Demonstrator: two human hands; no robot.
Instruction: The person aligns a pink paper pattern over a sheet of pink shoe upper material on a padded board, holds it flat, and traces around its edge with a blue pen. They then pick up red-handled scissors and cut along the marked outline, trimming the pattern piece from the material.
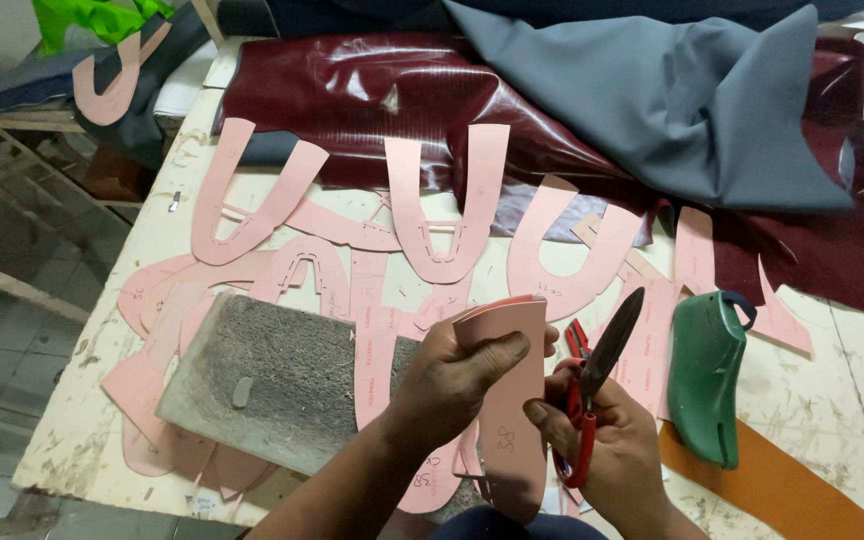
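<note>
My left hand (457,372) grips a long pink card pattern piece (510,420), thumb across its upper part, held upright over the table. My right hand (614,440) holds red-handled scissors (597,375), blades closed and pointing up and to the right, just beside the pattern's right edge. Several pink U-shaped pattern pieces (447,210) lie spread on the table behind both hands.
A grey rough stone block (282,375) lies left of my left hand on pink patterns. A green shoe last (704,375) stands to the right, over an orange sheet (782,485). Dark red glossy leather (352,95) and grey-blue fabric (682,100) are heaped at the back. White table (852,390).
</note>
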